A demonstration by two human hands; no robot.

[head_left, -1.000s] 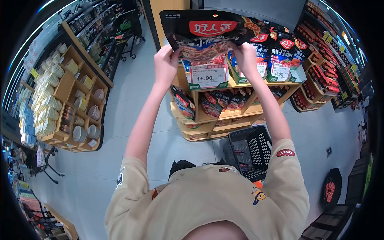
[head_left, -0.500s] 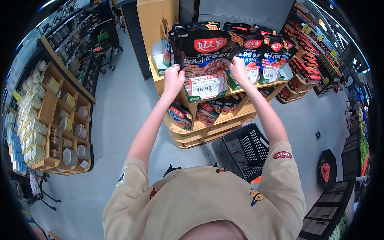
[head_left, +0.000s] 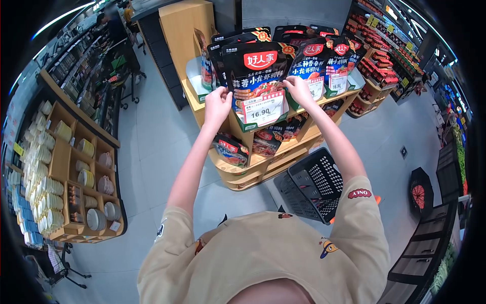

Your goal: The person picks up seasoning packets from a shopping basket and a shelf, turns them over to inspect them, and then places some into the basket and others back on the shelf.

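Both hands grip one black seasoning pouch (head_left: 256,76) by its lower side edges, at the upper centre of the frame. Left hand (head_left: 217,106) pinches the pouch's left edge with fingers curled closed around it; right hand (head_left: 298,90) does the same on the right edge. The pouch stands upright at the front of the top tier of a wooden display stand (head_left: 243,167), its bottom just behind the price tag (head_left: 262,109) reading 16.90.

Procedure notes, as judged from this position:
- Keep the pouch vertical and square to the row of similar pouches (head_left: 324,61) immediately to its right, so the printed faces align.
- Seat the bottom edge behind the tray lip before loosening either hand; a pouch let go early is likely to tip forward.
- Apply equal pressure on both edges to avoid creasing the film.

A black plastic basket (head_left: 311,187) sits on the floor at lower right of the stand, apart from both hands. Shelves of bowls (head_left: 76,167) occupy the left of the frame.
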